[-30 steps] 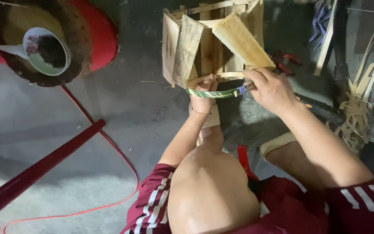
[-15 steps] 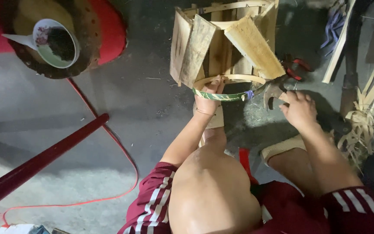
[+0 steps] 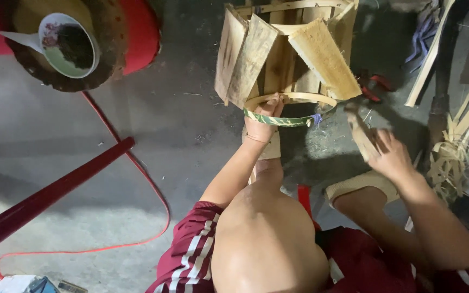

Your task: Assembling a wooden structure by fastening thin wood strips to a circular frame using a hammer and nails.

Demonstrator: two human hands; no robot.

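A half-built wooden bucket (image 3: 278, 54) of upright slats stands on the concrete floor in front of me, its slats splaying outward. A thin green hoop (image 3: 286, 120) rings the near ends of the slats. My left hand (image 3: 261, 122) grips the hoop and slats at the near left. My right hand (image 3: 389, 157) is off to the right, away from the bucket, closed on a short wooden slat (image 3: 362, 135).
A bowl with dark contents (image 3: 71, 46) sits on a round wooden block (image 3: 104, 65) at the top left. A dark red bar (image 3: 50, 198) and a red cord (image 3: 147, 184) cross the floor at left. Bamboo strips (image 3: 454, 157) lie piled at right.
My right hand has left the bucket's rim and swung down to the right, now holding a short slat. The left hand keeps its hold on the hoop.
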